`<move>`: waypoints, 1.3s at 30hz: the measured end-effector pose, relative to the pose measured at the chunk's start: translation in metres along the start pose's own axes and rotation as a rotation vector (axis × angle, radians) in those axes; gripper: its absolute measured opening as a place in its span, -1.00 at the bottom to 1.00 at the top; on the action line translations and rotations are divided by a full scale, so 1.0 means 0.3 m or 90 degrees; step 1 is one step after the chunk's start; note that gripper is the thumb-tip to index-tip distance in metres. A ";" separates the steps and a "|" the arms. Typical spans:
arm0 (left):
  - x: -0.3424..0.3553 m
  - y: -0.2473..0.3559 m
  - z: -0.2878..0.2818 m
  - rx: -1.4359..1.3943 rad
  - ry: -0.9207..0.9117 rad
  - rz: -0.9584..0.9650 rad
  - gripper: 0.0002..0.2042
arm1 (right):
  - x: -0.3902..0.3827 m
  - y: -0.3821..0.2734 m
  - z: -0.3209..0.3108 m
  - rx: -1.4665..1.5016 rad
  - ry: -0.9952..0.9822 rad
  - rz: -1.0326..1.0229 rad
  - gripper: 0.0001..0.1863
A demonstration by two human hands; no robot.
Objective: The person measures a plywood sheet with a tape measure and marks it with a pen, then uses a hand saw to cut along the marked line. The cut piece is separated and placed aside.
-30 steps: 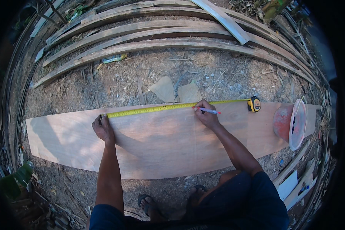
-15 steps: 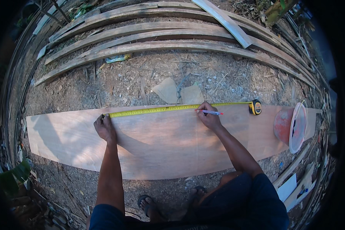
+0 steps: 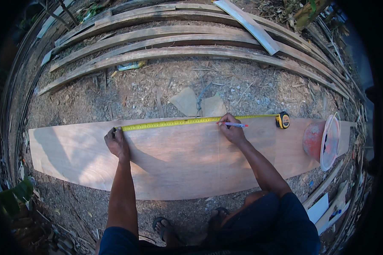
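A pale plywood sheet (image 3: 174, 170) lies on the ground before me. Along its far edge stretches the yellow blade of a tape measure (image 3: 166, 123), whose black and yellow case (image 3: 282, 120) rests toward the right. My left hand (image 3: 117, 142) is closed on the blade's left end, pinching it at the sheet's edge. Beside the blade, right of the middle, my right hand (image 3: 231, 129) holds a slim pen (image 3: 236, 125) with a pale barrel. The pen's left end meets the sheet close to the tape.
A reddish bucket (image 3: 315, 138) with a white rim lies tipped on the sheet's right end. Long wooden planks (image 3: 166, 55) lie across the ground beyond. Offcuts of board (image 3: 319, 208) are at lower right. Brown scraps (image 3: 184, 102) lie just past the sheet.
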State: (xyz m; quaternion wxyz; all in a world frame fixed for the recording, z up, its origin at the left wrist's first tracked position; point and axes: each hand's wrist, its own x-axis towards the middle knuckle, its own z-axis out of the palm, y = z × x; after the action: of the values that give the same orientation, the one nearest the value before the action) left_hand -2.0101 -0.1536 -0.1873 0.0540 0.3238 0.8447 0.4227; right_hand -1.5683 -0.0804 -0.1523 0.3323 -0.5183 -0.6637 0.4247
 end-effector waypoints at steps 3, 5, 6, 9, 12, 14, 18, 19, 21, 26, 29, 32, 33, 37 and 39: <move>0.003 -0.008 0.002 -0.009 0.001 0.000 -0.61 | 0.008 0.000 -0.072 -0.011 0.031 0.043 -0.88; 0.005 -0.011 0.000 -0.008 -0.001 0.003 -0.60 | 0.006 0.004 -0.177 0.029 0.149 0.042 -0.86; 0.005 -0.011 -0.001 0.000 -0.006 0.005 -0.60 | 0.004 0.007 -0.249 0.081 0.235 0.021 -0.84; 0.002 -0.011 -0.006 0.007 -0.014 0.013 -0.59 | -0.041 0.030 -0.534 -0.436 0.302 -0.021 -0.66; -0.001 -0.010 -0.009 0.014 -0.012 0.018 -0.60 | -0.147 0.067 -0.684 -0.619 0.208 0.059 -0.48; 0.002 -0.009 -0.008 0.017 -0.011 0.024 -0.61 | -0.177 0.072 -0.722 -0.617 0.163 0.109 -0.42; 0.006 -0.020 -0.005 0.021 -0.014 0.033 -0.62 | -0.152 0.052 -0.684 -0.541 0.193 0.036 -0.38; 0.007 -0.026 -0.002 0.021 -0.010 0.028 -0.62 | -0.140 0.047 -0.668 -0.514 0.206 -0.002 -0.37; 0.012 -0.041 0.002 0.030 -0.017 0.035 -0.63 | -0.124 0.045 -0.654 -0.548 0.209 -0.016 -0.31; 0.057 -0.078 0.002 0.045 -0.079 0.048 -0.63 | -0.143 0.114 -0.686 -0.682 0.142 0.267 -0.24; 0.099 -0.088 0.003 -0.016 -0.135 0.018 -0.62 | -0.148 0.159 -0.724 -0.692 0.120 0.266 -0.20; 0.110 -0.101 -0.024 -0.050 -0.136 0.021 -0.59 | -0.185 0.148 -0.742 -0.668 0.157 0.198 -0.34; 0.099 -0.111 -0.051 -0.125 -0.131 0.009 -0.59 | -0.217 0.134 -0.734 -0.643 0.178 0.140 -0.38; -0.021 -0.200 -0.273 -0.177 -0.215 -0.087 -0.62 | -0.435 0.041 -0.668 -0.606 0.099 0.133 -0.48; -0.139 -0.258 -0.403 -0.167 -0.265 -0.142 -0.64 | -0.572 0.005 -0.626 -0.629 0.024 0.185 -0.48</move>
State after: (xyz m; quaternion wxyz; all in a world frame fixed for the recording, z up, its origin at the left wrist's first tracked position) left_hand -2.0604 -0.2940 -0.1757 0.3142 0.2988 0.7840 0.4441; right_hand -1.3606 -0.2057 -0.0753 -0.0028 -0.7078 -0.7004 0.0925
